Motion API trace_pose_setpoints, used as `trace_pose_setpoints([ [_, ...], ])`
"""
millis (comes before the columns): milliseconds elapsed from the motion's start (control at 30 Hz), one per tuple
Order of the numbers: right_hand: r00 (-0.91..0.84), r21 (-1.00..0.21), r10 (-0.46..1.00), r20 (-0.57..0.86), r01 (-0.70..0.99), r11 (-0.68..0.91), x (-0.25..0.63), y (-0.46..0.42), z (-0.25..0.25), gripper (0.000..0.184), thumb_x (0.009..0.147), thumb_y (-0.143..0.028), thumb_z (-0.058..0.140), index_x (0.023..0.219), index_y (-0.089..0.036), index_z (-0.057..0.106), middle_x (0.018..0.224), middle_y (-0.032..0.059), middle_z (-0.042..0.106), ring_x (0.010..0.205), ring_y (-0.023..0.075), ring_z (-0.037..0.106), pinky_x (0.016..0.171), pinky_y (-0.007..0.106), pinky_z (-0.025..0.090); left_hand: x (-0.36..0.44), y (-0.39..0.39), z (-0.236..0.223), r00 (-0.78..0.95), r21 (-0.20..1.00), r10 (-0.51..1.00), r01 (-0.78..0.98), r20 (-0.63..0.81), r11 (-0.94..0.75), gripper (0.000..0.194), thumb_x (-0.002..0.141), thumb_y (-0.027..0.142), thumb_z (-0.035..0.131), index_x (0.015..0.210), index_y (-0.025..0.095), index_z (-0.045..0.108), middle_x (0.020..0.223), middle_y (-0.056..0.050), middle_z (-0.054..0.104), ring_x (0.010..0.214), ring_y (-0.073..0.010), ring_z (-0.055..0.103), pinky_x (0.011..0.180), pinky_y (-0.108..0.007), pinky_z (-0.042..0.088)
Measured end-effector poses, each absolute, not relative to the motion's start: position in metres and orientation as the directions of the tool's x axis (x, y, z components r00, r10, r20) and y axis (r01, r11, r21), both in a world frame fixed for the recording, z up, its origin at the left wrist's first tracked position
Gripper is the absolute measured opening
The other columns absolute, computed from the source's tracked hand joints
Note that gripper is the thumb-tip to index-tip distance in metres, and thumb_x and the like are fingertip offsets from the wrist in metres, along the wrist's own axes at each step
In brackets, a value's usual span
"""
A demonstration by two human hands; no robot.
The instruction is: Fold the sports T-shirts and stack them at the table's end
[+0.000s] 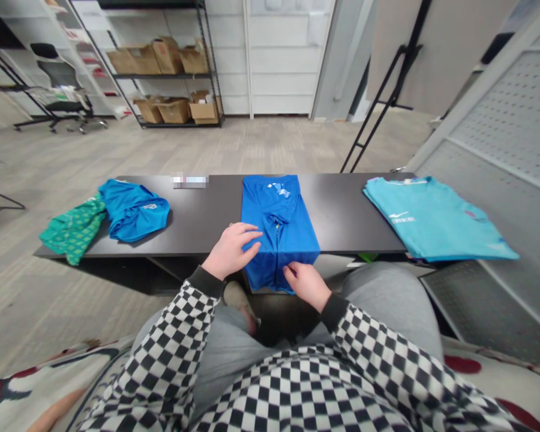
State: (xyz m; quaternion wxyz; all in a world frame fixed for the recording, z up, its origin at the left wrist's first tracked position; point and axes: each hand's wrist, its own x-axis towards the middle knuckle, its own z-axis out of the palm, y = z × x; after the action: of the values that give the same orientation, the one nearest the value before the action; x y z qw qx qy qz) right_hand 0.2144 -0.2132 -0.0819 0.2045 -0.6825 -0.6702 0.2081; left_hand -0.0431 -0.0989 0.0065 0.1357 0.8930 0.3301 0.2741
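Observation:
A blue sports shirt [276, 222] lies folded into a long strip at the middle of the dark table, its lower end hanging over the front edge. Small white print shows near its far end. My left hand [234, 249] is over the shirt's left side with fingers stretched out and apart. At the hanging end, my right hand [308, 282] has its fingers curled together against the cloth, pinching it as far as I can see. Folded layers hide the rest of the shirt.
On the table [337, 210], a stack of turquoise shirts [445, 219] lies at the right. Crumpled blue clothing [137, 210] and a green patterned garment [76, 228] lie at the left. A grey perforated panel [504, 150] stands right. Beyond are shelved cardboard boxes [175, 111].

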Motion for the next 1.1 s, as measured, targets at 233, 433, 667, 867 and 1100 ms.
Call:
trace_pose_setpoints([
  [233, 0.142, -0.483, 0.95, -0.278, 0.834, -0.266, 0.298, -0.225, -0.12, 0.031, 0.105, -0.042, 0.068, 0.097, -0.015, 0.083, 0.101, 0.0184, 0.085, 0.096, 0.0316, 0.08, 0.088, 0.037, 0.056, -0.081, -0.154, -0.024, 0.397, 0.778, 0.91, 0.532, 0.119, -0.334, 0.023, 0.1, 0.024, 0.057, 0.082, 0.021, 0.072, 0.072, 0.001, 0.069, 0.065, -0.0171, 0.063, 0.064, -0.03, 0.048],
  [433, 0.124, -0.965, 0.981, -0.15, 0.197, -0.173, 0.289, -0.228, -0.136, 0.047, 0.091, -0.065, 0.079, 0.107, -0.021, 0.078, 0.11, 0.0128, 0.085, 0.104, 0.0311, 0.079, 0.104, 0.045, 0.06, -0.072, -0.157, -0.096, 0.17, 0.86, 0.97, 0.505, -0.176, 0.068, 0.02, 0.076, 0.018, 0.082, 0.095, 0.02, 0.075, 0.1, -0.009, 0.081, 0.095, -0.0247, 0.077, 0.093, -0.037, 0.059],
  [667, 0.277, -0.995, 0.96, -0.029, -0.102, -0.001, 0.264, -0.236, -0.14, 0.057, 0.081, -0.06, 0.096, 0.118, -0.023, 0.073, 0.118, 0.0108, 0.084, 0.104, 0.0273, 0.079, 0.104, 0.045, 0.063, -0.038, -0.154, -0.122, -0.043, 0.977, 0.976, -0.03, -0.211, 0.21, 0.053, 0.064, 0.042, 0.103, 0.095, 0.02, 0.067, 0.09, -0.005, 0.077, 0.09, -0.0221, 0.076, 0.096, -0.039, 0.061],
  [867, 0.098, -0.994, 0.991, -0.095, 0.035, -0.099, 0.278, -0.228, -0.16, 0.054, 0.083, -0.059, 0.092, 0.118, -0.019, 0.082, 0.119, 0.0126, 0.087, 0.107, 0.0332, 0.081, 0.11, 0.054, 0.061, -0.038, -0.164, -0.138, -0.061, 0.966, 0.966, -0.084, -0.252, 0.246, 0.056, 0.065, 0.05, 0.104, 0.1, 0.016, 0.077, 0.103, -0.013, 0.084, 0.1, -0.025, 0.08, 0.104, -0.04, 0.06],
  [1100, 0.032, -0.946, 0.953, -0.302, 0.117, -0.304, 0.273, -0.205, -0.217, 0.053, 0.072, -0.042, 0.096, 0.117, -0.018, 0.082, 0.122, 0.0135, 0.087, 0.115, 0.036, 0.081, 0.116, 0.058, 0.059, -0.019, -0.164, -0.167, 0.073, 0.928, 0.926, 0.066, -0.371, 0.367, 0.056, 0.069, 0.049, 0.099, 0.109, 0.015, 0.081, 0.121, -0.019, 0.086, 0.113, -0.0332, 0.083, 0.106, -0.045, 0.064],
])
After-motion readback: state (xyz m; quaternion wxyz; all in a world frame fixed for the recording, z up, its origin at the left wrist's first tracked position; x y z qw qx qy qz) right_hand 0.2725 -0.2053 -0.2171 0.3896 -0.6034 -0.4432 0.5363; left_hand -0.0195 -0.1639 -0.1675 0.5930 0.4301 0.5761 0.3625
